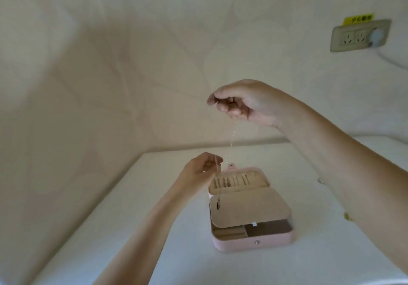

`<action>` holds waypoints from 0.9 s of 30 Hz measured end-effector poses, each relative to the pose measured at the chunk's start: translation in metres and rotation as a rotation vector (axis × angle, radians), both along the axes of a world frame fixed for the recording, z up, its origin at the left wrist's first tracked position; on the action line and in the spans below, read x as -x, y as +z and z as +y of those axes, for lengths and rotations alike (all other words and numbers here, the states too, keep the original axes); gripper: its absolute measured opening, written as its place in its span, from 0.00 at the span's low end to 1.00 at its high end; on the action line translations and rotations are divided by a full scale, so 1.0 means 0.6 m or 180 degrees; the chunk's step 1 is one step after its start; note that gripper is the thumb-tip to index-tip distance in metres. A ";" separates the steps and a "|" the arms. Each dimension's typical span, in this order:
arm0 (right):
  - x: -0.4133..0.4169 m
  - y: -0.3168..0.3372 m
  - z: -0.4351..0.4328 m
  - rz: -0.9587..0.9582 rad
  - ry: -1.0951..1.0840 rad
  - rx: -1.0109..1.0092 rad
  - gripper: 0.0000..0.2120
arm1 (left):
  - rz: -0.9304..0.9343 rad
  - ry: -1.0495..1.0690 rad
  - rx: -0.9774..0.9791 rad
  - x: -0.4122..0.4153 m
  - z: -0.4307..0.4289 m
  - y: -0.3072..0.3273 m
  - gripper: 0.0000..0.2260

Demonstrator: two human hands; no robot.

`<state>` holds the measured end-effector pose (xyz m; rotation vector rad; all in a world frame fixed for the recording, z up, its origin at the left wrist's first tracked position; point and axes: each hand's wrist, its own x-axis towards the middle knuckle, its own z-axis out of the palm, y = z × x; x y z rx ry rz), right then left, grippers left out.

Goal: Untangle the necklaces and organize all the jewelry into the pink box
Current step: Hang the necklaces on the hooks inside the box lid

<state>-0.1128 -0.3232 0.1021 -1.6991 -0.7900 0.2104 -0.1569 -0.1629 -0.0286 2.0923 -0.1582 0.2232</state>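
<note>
A thin necklace chain [232, 139] hangs stretched in the air between my two hands. My right hand [242, 102] is raised high and pinches the chain's upper end. Lower down, my left hand [199, 171] pinches the chain, and a strand with a small dark pendant [218, 204] dangles below it over the box. The pink box [251, 243] stands open on the white table [132, 218]. Its upright lid [239, 181] has hooks with pieces hanging on them. A beige inner flap [249, 209] lies partly over the lower compartments.
A small silver piece [320, 181] and a yellowish piece [347, 216] lie on the table right of the box, beside my right forearm. The table meets cream walls at the back and left. A wall socket [359, 36] with a plugged cord sits at upper right.
</note>
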 end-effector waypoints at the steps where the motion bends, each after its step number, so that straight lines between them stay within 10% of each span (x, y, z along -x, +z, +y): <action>1: -0.004 0.011 -0.003 -0.0097 -0.0056 0.0117 0.11 | 0.0107 0.0116 -0.0257 -0.011 -0.012 -0.005 0.09; 11: -0.068 0.066 -0.051 -0.0479 -0.0507 0.0595 0.07 | 0.0164 0.0189 -0.2392 -0.077 -0.108 -0.078 0.17; 27: -0.124 0.013 -0.078 -0.0417 -0.0608 0.0718 0.08 | -0.0461 0.0576 -0.2449 -0.083 -0.108 -0.099 0.19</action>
